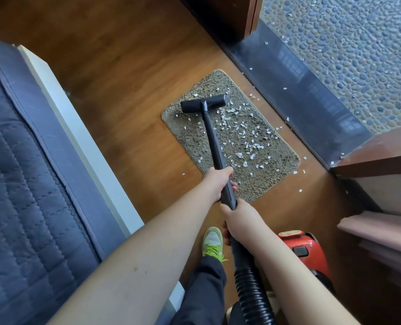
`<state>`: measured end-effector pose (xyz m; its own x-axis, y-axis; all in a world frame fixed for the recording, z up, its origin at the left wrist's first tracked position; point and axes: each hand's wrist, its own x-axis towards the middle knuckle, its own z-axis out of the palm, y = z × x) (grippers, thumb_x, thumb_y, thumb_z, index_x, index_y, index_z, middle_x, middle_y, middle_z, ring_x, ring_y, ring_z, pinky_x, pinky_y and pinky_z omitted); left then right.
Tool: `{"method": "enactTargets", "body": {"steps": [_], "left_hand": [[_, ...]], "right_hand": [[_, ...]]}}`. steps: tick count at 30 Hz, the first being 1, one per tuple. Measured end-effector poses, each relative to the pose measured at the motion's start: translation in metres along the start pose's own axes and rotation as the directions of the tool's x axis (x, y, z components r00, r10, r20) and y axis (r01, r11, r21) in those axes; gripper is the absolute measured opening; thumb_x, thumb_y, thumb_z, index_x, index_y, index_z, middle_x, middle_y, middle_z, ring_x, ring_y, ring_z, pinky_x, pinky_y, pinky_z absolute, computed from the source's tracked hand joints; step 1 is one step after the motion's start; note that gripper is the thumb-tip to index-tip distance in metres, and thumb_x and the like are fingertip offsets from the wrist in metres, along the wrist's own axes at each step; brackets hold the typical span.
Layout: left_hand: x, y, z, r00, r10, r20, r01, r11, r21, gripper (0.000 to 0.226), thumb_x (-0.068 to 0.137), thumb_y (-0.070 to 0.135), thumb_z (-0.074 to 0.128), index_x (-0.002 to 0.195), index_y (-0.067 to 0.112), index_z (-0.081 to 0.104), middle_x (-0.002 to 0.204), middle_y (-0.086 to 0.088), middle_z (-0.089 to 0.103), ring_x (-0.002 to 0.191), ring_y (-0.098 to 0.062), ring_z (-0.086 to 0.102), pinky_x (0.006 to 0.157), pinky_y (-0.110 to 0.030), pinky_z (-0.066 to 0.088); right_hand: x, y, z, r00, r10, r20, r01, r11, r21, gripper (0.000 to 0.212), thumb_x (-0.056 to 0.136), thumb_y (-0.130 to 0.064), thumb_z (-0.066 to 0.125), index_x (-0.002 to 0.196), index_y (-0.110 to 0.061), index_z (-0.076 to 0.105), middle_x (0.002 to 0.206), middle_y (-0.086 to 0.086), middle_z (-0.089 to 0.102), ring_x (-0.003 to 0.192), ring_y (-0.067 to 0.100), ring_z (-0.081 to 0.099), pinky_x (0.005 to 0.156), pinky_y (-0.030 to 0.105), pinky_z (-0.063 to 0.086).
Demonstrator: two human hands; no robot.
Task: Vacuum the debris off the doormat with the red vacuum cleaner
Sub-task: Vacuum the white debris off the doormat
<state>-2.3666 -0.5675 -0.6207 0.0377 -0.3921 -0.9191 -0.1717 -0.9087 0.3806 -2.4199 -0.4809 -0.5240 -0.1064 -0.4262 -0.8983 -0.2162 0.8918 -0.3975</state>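
One quilted blue bed [30, 172] lies left; one doormat [190, 134] sits on the wood floor [124, 66], white debris [248, 141] uncounted (too many). Left hand [214, 184] and right hand [240, 221] wrap fingers round one black wand [214, 139]; red vacuum cleaner [307, 249], pebbled threshold [359, 55] right.

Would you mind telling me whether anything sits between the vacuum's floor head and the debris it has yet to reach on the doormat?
Nothing visible does. The floor head rests on the far end of the doormat, and the white debris lies on open pile nearer the person. Only the vacuum's own wand crosses above it.
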Motion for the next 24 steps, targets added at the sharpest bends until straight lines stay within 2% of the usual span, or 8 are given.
{"method": "enactTargets", "body": {"steps": [4,9,12,16,20,24], "left_hand": [[0.013,0.021,-0.008,1.000,-0.003,-0.004,0.003,1.000,0.005,0.028,0.092,0.010,0.055,0.117,0.002,0.045,0.068,-0.011,0.055,0.049,-0.019,0.052,0.043,-0.025,0.046],[0.027,0.044,-0.013,1.000,-0.024,0.010,0.024,1.000,0.018,0.034,0.093,0.011,0.053,0.123,-0.003,0.049,0.068,-0.010,0.055,0.048,-0.018,0.052,0.038,-0.021,0.045],[0.031,0.053,-0.013,1.000,-0.028,0.012,0.028,1.000,0.003,0.026,0.092,0.012,0.052,0.113,-0.003,0.050,0.066,-0.010,0.055,0.048,-0.018,0.051,0.038,-0.021,0.045],[0.037,0.064,-0.017,1.000,-0.026,0.011,0.026,1.000,-0.011,0.013,0.093,0.013,0.053,0.097,0.002,0.050,0.067,-0.008,0.054,0.049,-0.018,0.051,0.038,-0.020,0.045],[0.038,0.076,-0.017,1.000,-0.029,0.005,0.029,1.000,0.003,0.013,0.094,0.012,0.050,0.101,0.001,0.050,0.069,-0.009,0.054,0.052,-0.018,0.050,0.044,-0.026,0.045],[0.035,0.076,-0.005,1.000,-0.010,0.013,0.010,1.000,0.021,0.028,0.094,0.012,0.052,0.118,-0.001,0.048,0.068,-0.009,0.055,0.050,-0.017,0.051,0.038,-0.021,0.045]], "right_hand": [[0.013,-0.022,0.000,1.000,0.009,0.022,-0.010,0.998,0.066,0.020,0.094,-0.022,0.046,0.104,-0.005,0.051,0.060,0.008,0.055,0.043,0.021,0.054,0.056,0.038,0.057],[0.031,-0.046,0.002,0.999,0.047,0.025,-0.049,0.997,0.064,0.023,0.097,-0.021,0.045,0.105,0.000,0.052,0.057,0.009,0.052,0.045,0.024,0.053,0.064,0.043,0.056],[0.037,-0.056,0.001,0.999,0.037,0.031,-0.039,0.997,0.065,0.019,0.096,-0.019,0.043,0.098,-0.002,0.051,0.057,0.009,0.052,0.046,0.024,0.053,0.066,0.043,0.055],[0.041,-0.069,-0.001,0.999,0.022,0.034,-0.024,0.998,0.051,0.020,0.098,-0.021,0.043,0.099,-0.002,0.049,0.056,0.009,0.052,0.045,0.023,0.052,0.059,0.037,0.052],[0.042,-0.080,-0.006,0.997,0.048,0.058,-0.052,0.996,0.066,0.023,0.100,-0.023,0.043,0.103,-0.001,0.050,0.058,0.010,0.051,0.043,0.022,0.050,0.051,0.030,0.047],[0.041,-0.073,-0.016,0.998,0.044,0.033,-0.047,0.995,0.083,0.021,0.099,-0.024,0.043,0.092,-0.004,0.046,0.057,0.009,0.051,0.041,0.020,0.049,0.048,0.027,0.045]]}}
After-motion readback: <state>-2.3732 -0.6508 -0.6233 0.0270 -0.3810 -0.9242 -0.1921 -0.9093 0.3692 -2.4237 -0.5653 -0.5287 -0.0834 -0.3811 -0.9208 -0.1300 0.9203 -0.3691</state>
